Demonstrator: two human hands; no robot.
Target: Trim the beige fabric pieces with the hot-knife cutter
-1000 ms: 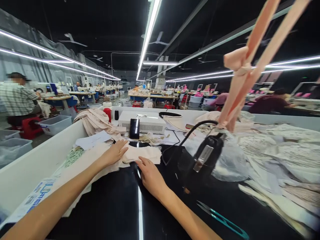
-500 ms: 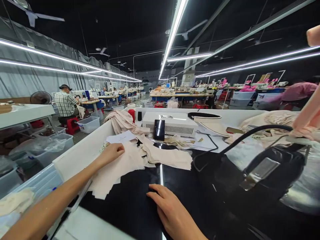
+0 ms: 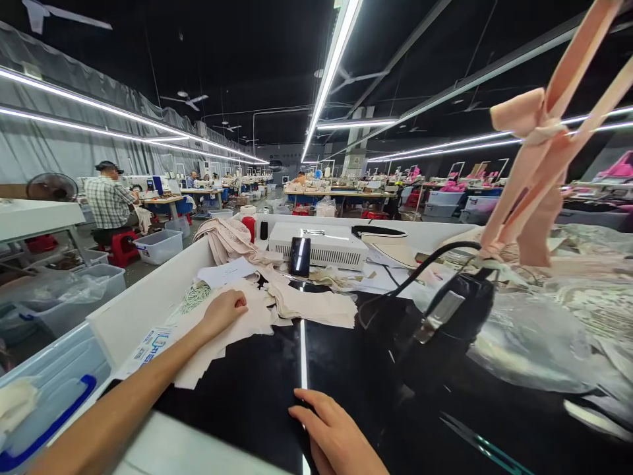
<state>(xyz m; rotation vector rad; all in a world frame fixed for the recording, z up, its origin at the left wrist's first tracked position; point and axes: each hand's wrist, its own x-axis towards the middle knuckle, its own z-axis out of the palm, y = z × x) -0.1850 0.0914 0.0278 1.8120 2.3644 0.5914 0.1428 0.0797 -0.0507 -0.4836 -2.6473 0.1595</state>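
My left hand [image 3: 225,313] lies over a fanned stack of cream fabric pieces [image 3: 247,330], fingers curled closed; whether a piece is pinched in them is hidden. My right hand [image 3: 336,425] is held low at the front of the glossy black tabletop [image 3: 262,396], fingers stretched out and nothing in them. A second bundle of cream strips [image 3: 321,307] is to the right of the stack. Beside my left wrist are a tangle of pale green cord [image 3: 195,298] and a white paper [image 3: 227,271].
Behind the pieces stand a phone [image 3: 300,256] and a white vented box [image 3: 319,245]. At right, a black device [image 3: 459,307] hangs by peach straps [image 3: 539,152], near plastic bags [image 3: 534,343]. Tweezers [image 3: 487,445] lie front right. A blue-handled bin [image 3: 54,389] stands left.
My view has swung right, bringing the tweezers and more of the straps into sight. Both hands keep nearly the same pose and place over the table.
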